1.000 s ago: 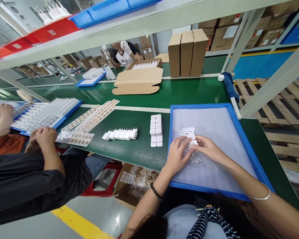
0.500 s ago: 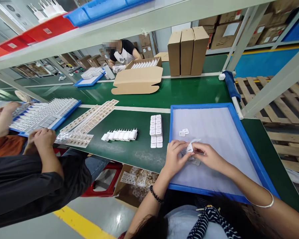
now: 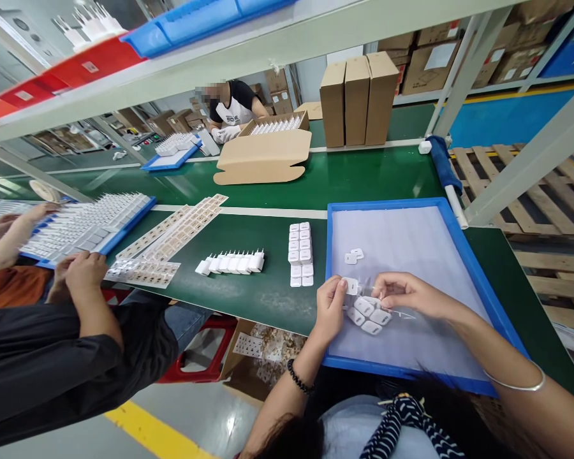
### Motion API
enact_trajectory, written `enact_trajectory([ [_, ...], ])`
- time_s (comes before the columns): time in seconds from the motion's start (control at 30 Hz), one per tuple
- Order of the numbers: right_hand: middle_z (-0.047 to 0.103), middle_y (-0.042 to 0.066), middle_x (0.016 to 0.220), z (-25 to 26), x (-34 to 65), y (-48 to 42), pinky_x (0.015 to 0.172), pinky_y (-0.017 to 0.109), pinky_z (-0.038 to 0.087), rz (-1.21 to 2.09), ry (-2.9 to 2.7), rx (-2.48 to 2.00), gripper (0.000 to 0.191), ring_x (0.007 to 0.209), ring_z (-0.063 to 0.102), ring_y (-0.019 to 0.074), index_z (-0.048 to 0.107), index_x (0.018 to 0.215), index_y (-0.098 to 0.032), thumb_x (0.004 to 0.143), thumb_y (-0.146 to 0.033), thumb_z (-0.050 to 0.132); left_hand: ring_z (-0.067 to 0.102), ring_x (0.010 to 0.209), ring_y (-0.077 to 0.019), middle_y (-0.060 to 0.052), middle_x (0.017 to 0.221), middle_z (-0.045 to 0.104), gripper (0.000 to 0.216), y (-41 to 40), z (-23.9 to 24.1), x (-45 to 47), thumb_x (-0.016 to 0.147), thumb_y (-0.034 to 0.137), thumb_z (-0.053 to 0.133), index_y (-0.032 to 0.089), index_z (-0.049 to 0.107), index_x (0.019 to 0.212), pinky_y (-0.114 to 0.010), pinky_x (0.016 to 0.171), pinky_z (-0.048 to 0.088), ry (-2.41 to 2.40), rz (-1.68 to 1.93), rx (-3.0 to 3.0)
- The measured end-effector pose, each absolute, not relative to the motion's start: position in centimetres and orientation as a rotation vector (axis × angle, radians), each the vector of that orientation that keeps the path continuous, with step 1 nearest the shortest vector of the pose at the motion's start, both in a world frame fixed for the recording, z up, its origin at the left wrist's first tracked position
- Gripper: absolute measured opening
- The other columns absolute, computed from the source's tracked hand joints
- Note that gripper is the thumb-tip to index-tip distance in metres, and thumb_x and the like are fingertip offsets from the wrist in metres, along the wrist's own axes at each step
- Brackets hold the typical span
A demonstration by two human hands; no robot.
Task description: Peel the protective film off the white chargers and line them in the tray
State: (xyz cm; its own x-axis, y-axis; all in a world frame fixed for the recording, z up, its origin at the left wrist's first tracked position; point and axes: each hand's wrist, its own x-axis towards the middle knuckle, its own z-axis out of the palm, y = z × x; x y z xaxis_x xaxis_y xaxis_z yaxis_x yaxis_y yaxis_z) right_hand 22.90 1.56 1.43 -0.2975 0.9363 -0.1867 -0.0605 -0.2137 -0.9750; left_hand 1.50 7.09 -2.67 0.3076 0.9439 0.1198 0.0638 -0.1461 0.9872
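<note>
White pieces (image 3: 365, 306) have rounded corners, dark markings.

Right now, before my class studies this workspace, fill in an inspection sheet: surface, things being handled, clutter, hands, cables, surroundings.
Surface: green bench bearing a blue-rimmed tray with a whitish lining.
Things being handled: one raised white piece; several similar ones and clear plastic below and beside it.
Clutter: patterned strips, a row of white plugs and white blocks left of the tray.
Hands: left hand pinches the raised piece; right hand is at the plastic, grip unclear.
Cables: nothing seen.
Surroundings: a co-worker's hands to the left; another person across, beside an open carton.
</note>
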Motion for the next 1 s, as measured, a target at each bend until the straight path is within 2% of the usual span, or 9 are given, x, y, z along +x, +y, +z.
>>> enact_trajectory([
  [0.13,0.068,0.000,0.069,2.0,25.7,1.6,0.059,0.028,0.050,1.700,-1.253,-1.159,0.020,0.061,0.061,0.0167,0.083,0.088,-0.020,0.071,-0.030,0.085,0.043,0.068,-0.0158,0.000,0.070,0.043,0.051,7.5,-3.4,1.5,0.107,0.055,0.030,0.022,0.042,0.070,-0.030,0.069,0.040,1.068,1.131,1.433],
  [0.2,0.067,0.000,0.070,2.1,26.9,1.8,0.060,0.028,0.050,1.701,-1.229,-1.191,0.024,0.062,0.061,0.0164,0.082,0.095,-0.020,0.072,-0.029,0.084,0.050,0.075,-0.0166,-0.001,0.077,0.053,0.037,7.2,-3.5,1.7,0.102,0.047,0.047,0.021,0.050,0.076,-0.031,0.074,0.044,1.048,1.122,1.453],
  [0.27,0.066,-0.001,0.072,2.0,27.6,2.0,0.063,0.028,0.050,1.696,-1.205,-1.222,0.027,0.064,0.061,0.0156,0.081,0.099,-0.020,0.073,-0.025,0.082,0.059,0.091,-0.0202,-0.005,0.099,0.064,0.017,6.7,-3.4,2.0,0.090,0.035,0.066,0.021,0.060,0.096,-0.034,0.085,0.048,0.972,1.068,1.567],
  [0.33,0.063,-0.002,0.073,1.8,27.6,2.1,0.065,0.029,0.049,1.704,-1.197,-1.241,0.029,0.065,0.060,0.0148,0.079,0.101,-0.019,0.072,-0.022,0.080,0.061,0.112,-0.0254,-0.010,0.121,0.066,0.032,6.1,-3.3,2.3,0.087,0.027,0.067,0.021,0.061,0.119,-0.042,0.101,0.048,0.873,1.000,1.733],
  [0.43,0.058,-0.003,0.074,1.5,26.6,2.1,0.065,0.028,0.047,1.737,-1.208,-1.240,0.034,0.066,0.057,0.0141,0.078,0.105,-0.020,0.070,-0.021,0.078,0.058,0.127,-0.0289,-0.014,0.133,0.065,0.033,5.9,-2.8,2.5,0.098,0.030,0.058,0.021,0.063,0.129,-0.048,0.114,0.042,0.754,0.888,1.880],
  [0.5,0.058,-0.003,0.075,1.3,25.8,1.9,0.066,0.029,0.046,1.769,-1.225,-1.228,0.037,0.067,0.055,0.0144,0.078,0.106,-0.021,0.069,-0.021,0.076,0.061,0.124,-0.0291,-0.013,0.128,0.069,0.032,6.0,-2.5,2.6,0.100,0.038,0.059,0.021,0.068,0.126,-0.047,0.112,0.043,0.707,0.814,1.862],
  [0.63,0.058,-0.003,0.075,1.0,24.5,1.7,0.069,0.030,0.044,1.827,-1.257,-1.209,0.037,0.069,0.053,0.0147,0.079,0.105,-0.022,0.070,-0.017,0.070,0.066,0.099,-0.0249,-0.010,0.100,0.074,0.035,6.4,-1.8,2.6,0.097,0.050,0.064,0.018,0.077,0.100,-0.038,0.096,0.048,0.667,0.705,1.665],
  [0.83,0.054,-0.003,0.074,1.1,24.1,1.5,0.070,0.030,0.041,1.889,-1.289,-1.159,0.044,0.068,0.049,0.0139,0.080,0.114,-0.023,0.071,-0.021,0.071,0.057,0.082,-0.0178,-0.004,0.080,0.067,0.043,7.2,-1.3,2.3,0.069,0.055,0.090,0.015,0.076,0.077,-0.030,0.084,0.042,0.615,0.554,1.167],
  [1.0,0.056,-0.002,0.075,1.6,23.8,1.1,0.067,0.028,0.041,1.993,-1.353,-1.092,0.032,0.068,0.048,0.0127,0.083,0.110,-0.019,0.080,-0.025,0.075,0.055,0.066,-0.0162,-0.004,0.069,0.064,0.053,7.9,-1.9,2.0,0.056,0.059,0.093,0.013,0.071,0.068,-0.029,0.068,0.038,0.611,0.417,0.995],
])
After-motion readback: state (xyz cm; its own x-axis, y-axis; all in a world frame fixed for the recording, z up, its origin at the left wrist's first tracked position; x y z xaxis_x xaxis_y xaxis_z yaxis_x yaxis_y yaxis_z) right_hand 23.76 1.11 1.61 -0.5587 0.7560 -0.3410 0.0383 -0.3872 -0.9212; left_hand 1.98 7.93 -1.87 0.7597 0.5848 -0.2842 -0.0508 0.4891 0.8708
